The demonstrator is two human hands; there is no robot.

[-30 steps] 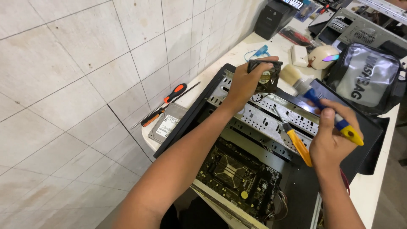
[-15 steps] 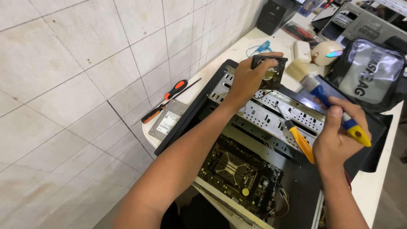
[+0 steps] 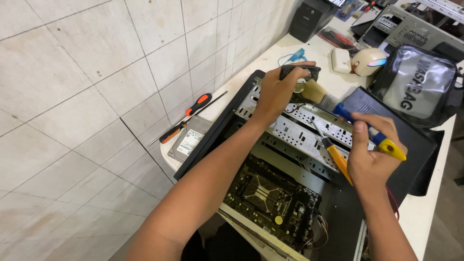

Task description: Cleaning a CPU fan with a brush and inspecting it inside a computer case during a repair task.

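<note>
Over case [image 3: 241,104], left hand [image 3: 275,92] (gripping fan [image 3: 300,73])

- The open computer case [image 3: 309,145] lies on its side on the table [image 3: 435,212], against the tiled wall [image 3: 96,72] to its left.
- In the case, the motherboard [image 3: 273,195] sits at the near end; the drive cage [image 3: 299,130] lies beyond it.
- The left hand [image 3: 275,92] is over the case's far edge, gripping a small fan [image 3: 300,72].
- The right hand [image 3: 369,154] is over the case's right side, holding a brush [image 3: 338,108] and a screwdriver [image 3: 336,157] (both point toward the cage).
- Between case and wall lie a hard drive [image 3: 188,137] and two more screwdrivers [image 3: 186,118].
- Right of the case stands a pouch [image 3: 418,84]; behind it, a mouse [image 3: 368,61].
</note>
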